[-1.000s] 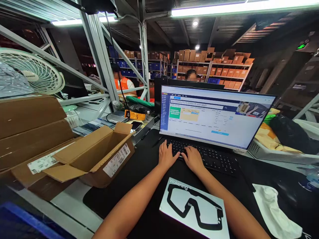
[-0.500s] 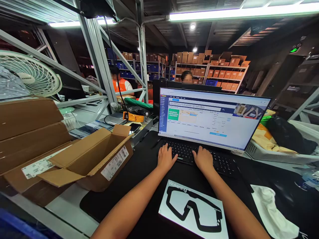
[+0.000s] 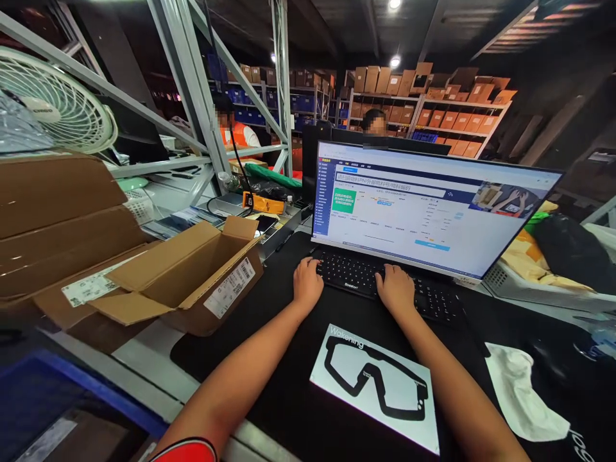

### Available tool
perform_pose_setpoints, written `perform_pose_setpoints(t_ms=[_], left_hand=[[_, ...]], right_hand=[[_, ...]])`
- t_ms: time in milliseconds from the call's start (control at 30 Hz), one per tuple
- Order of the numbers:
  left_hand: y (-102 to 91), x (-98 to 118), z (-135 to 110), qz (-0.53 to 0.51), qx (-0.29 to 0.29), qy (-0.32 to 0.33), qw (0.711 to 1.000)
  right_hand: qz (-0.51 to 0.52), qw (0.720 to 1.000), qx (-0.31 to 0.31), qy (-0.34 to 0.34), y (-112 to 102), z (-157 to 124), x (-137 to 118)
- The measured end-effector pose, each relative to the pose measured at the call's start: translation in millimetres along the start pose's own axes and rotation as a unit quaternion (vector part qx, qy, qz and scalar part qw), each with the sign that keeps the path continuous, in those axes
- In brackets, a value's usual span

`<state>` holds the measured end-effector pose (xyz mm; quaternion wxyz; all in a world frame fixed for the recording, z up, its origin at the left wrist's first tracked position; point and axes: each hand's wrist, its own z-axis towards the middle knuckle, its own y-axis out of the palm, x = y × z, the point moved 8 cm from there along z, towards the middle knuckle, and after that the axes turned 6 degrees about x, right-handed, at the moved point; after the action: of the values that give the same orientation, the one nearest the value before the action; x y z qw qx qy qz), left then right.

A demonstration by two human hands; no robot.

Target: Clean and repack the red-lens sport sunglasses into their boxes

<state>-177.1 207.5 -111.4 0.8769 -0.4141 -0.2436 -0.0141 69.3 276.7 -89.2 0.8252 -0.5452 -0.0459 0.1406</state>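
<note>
A black keyboard [image 3: 356,271] lies on the dark desk mat in front of the lit monitor [image 3: 385,205]. My left hand [image 3: 308,283] rests at the keyboard's left edge, its fingers slightly bent on the corner keys and holding nothing. On the keys right of the middle lies my right hand [image 3: 396,290], fingers apart and thumb out, also without anything in it. Between my forearms sits a flat white box [image 3: 346,388] printed "Wakening" with a black outline of goggles; neither hand touches it.
An opened cardboard box [image 3: 192,279] stands left of the mat beside stacked cartons [image 3: 62,224] and a fan [image 3: 52,102]. On the right are a white cloth-like item [image 3: 522,391] and a filled white basket [image 3: 548,282]. Two people are beyond the desk.
My left hand has slid left to the keyboard's edge, and its fingers are more bent. My right hand stays on the keys. The view has tilted down and turned slightly left.
</note>
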Motion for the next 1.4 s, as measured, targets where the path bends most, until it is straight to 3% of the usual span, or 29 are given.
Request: perform_pose_setpoints(t_ms=[133, 333, 533, 667, 800, 900, 1133, 1400], left_hand=[[-4.2, -13.0, 4.9, 0.006, 0.008, -0.014, 1.000], [-0.4, -7.6, 6.5, 0.011, 0.004, 0.026, 1.000], [3.1, 21.9, 0.8, -0.004, 0.007, 0.119, 0.993], [14.3, 48.1, -9.2, -0.032, -0.032, 0.207, 0.977], [22.8, 56.7, -17.0, -0.045, -0.068, 0.251, 0.965], [25.7, 56.0, -19.0, -0.045, -0.079, 0.257, 0.962], [30.3, 51.2, -15.3, -0.038, -0.084, 0.238, 0.967], [31.0, 48.6, -13.4, -0.033, -0.083, 0.228, 0.969]], right_hand=[[0.036, 0.998, -0.007, -0.042, 8.7, -3.1, -12.7], [0.075, 0.996, 0.007, -0.055, 11.6, -3.9, -14.7], [0.101, 0.992, 0.010, -0.072, 18.2, -5.2, -19.4], [0.114, 0.989, 0.018, -0.091, 21.6, -5.3, -32.9], [0.131, 0.985, 0.037, -0.103, 20.6, -1.7, -43.4], [0.153, 0.982, 0.055, -0.092, 17.3, 3.0, -35.5], [0.207, 0.974, 0.092, -0.018, 11.1, 9.9, 9.6], [0.197, 0.977, 0.074, -0.045, 13.6, 4.2, -6.0]])
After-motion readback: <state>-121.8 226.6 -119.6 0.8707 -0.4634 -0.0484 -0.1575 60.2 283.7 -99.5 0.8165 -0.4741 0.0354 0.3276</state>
